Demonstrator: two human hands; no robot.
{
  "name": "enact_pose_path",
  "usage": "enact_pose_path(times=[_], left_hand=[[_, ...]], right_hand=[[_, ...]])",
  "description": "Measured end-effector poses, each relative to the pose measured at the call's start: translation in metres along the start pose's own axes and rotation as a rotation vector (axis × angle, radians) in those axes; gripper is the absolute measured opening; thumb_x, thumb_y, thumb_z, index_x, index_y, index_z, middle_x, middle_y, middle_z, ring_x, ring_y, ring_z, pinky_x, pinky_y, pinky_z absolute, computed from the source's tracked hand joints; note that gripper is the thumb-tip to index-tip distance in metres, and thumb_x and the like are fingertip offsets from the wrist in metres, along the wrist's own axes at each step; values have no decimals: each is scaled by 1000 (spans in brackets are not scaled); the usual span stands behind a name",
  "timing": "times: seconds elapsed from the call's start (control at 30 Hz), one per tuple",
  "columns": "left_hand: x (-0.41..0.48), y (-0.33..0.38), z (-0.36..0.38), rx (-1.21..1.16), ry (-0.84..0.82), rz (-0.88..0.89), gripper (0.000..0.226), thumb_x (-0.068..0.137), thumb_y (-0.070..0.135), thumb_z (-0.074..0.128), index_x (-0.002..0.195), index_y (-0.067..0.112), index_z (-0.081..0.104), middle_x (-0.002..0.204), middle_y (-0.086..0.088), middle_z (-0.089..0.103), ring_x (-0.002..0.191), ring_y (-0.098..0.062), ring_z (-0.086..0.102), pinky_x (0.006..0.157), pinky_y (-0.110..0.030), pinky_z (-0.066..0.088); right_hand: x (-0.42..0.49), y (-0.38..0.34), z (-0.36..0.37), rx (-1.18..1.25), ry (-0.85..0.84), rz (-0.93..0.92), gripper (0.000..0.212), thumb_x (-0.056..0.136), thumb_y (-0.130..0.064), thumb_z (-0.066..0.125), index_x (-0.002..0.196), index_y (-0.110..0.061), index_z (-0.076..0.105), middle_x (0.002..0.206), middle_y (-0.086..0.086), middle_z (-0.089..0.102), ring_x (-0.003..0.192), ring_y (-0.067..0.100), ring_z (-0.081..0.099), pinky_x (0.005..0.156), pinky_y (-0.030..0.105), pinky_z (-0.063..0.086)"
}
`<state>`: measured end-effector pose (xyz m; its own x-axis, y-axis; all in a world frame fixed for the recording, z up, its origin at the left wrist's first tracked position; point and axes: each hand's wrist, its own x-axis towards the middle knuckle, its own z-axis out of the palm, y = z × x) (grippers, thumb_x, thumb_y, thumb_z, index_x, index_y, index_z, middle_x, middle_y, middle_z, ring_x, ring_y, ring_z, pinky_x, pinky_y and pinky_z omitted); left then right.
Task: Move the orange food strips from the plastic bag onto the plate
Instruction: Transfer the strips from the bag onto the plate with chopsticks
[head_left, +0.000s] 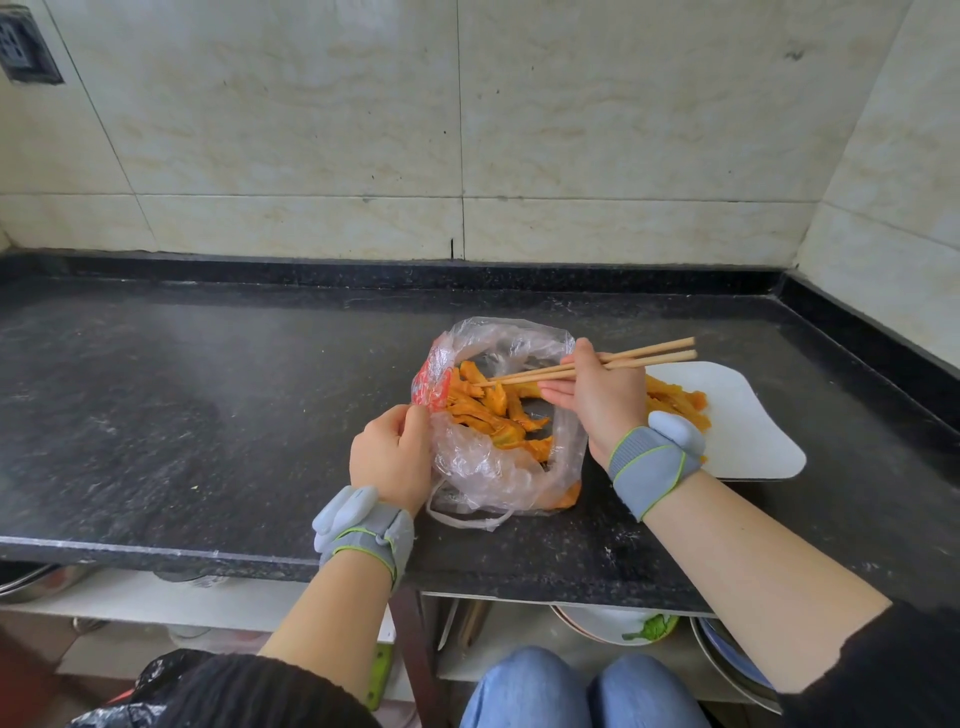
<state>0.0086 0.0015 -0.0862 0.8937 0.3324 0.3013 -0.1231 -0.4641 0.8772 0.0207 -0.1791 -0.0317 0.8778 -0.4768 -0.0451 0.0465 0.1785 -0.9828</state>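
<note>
Centre of the frame: the plastic bag (498, 467) sits open on the dark bench (208, 389), with orange strips (488, 410) piled inside. The left hand (392, 457) pinches the bag's left rim, grip clamped on the plastic. The right hand (602, 395) has its grip closed round the chopsticks (597, 364), whose tips are close together among the strips in the bag. Just right of the bag, the white plate (748, 415) carries a few more strips, partly hidden behind the right wrist.

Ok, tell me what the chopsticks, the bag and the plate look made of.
The chopsticks: probably bamboo or wood, pale tan, matte. The bag: thin clear plastic film, crinkled and glossy. The plate: white, smooth; ceramic or melamine, cannot tell.
</note>
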Motion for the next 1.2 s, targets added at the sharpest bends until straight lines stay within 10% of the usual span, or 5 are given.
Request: enact_pose_path(times=[0.8, 1.2], left_hand=[[0, 1, -1, 57, 1, 6, 32, 73, 36, 38, 51, 14, 36, 48, 1, 33, 52, -19, 26, 50, -33, 25], [-3, 4, -1, 69, -13, 14, 33, 73, 36, 36, 45, 19, 37, 45, 1, 35, 48, -18, 28, 48, -31, 26]], right_hand=[[-17, -41, -48, 236, 43, -88, 33, 98, -21, 49, 73, -1, 58, 48, 5, 67, 56, 25, 72, 50, 26, 58], [-26, -78, -99, 65, 110, -413, 36, 100, -23, 47, 70, -7, 60, 55, 9, 66, 55, 22, 71, 52, 26, 58]])
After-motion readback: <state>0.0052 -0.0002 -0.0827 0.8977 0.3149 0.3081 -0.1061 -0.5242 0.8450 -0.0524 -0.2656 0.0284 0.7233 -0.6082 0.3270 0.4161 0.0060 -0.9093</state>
